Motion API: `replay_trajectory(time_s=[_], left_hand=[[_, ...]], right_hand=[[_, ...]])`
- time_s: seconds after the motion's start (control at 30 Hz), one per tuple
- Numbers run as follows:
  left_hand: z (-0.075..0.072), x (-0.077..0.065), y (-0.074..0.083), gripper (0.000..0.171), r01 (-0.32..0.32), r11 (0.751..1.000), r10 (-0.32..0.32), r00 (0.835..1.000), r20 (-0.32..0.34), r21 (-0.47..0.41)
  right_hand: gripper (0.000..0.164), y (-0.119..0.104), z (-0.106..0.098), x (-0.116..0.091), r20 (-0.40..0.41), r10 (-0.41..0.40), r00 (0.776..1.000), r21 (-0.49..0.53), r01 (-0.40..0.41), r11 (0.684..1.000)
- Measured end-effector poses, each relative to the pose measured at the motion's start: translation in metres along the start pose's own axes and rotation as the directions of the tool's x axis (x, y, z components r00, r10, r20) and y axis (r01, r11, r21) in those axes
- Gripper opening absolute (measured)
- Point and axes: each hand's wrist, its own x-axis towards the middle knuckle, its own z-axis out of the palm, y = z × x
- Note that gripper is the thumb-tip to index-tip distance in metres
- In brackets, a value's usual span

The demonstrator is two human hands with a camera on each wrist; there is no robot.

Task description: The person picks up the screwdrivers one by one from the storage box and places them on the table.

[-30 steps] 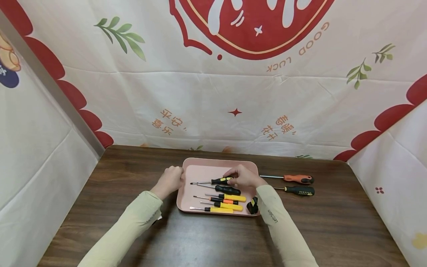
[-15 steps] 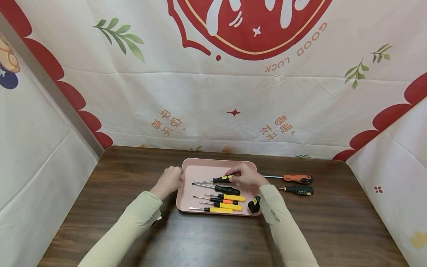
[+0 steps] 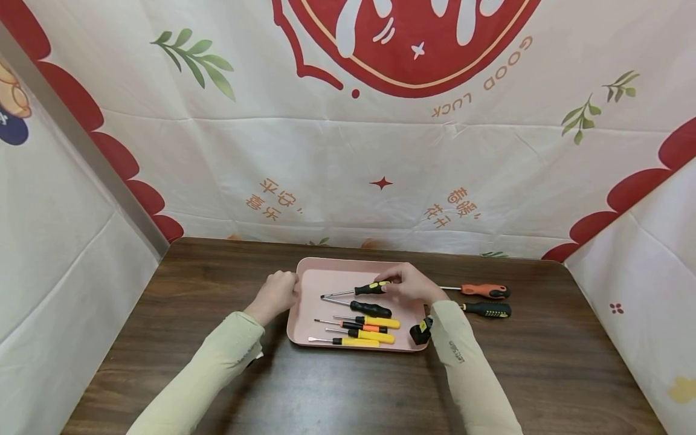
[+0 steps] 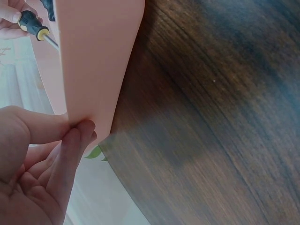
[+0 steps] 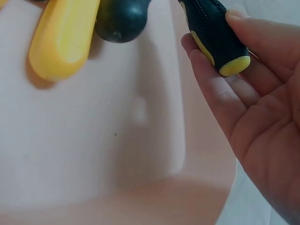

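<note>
In the head view, the right hand (image 3: 410, 284) pinches a yellow-and-black screwdriver (image 3: 372, 289) over the pink tray (image 3: 321, 280). Its tip is right by the tip of the black screwdriver (image 3: 371, 309), so they might knock and go crooked. There is room toward the tray's back. In the left wrist view, the left hand (image 4: 37, 168) pinches the tray's wall; a tug could roll the tools. In the right wrist view, the fingers (image 5: 213, 91) hold just the handle's end, so the front could dip; the tray's edge is near.

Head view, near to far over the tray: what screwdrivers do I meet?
First yellow-handled screwdriver, second yellow-handled screwdriver, black-and-orange screwdriver, third yellow-handled screwdriver, black-handled screwdriver, black-and-yellow screwdriver in the right hand.
</note>
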Motion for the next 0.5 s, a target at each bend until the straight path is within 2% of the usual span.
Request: replay_trajectory(time_s=[0.2,0.5], left_hand=[[0.000,0.000,-0.001,0.015,-0.003,1.000,0.003,1.000,-0.005,0.003],[0.000,0.000,0.000,0.017,-0.004,1.000,0.004,1.000,0.007,-0.004]], right_hand=[[0.024,0.001,-0.005,-0.004,-0.022,0.050,0.999,0.042,-0.049,0.998],[0.025,-0.001,-0.014,-0.014,-0.068,0.064,0.996,0.088,-0.058,0.994]])
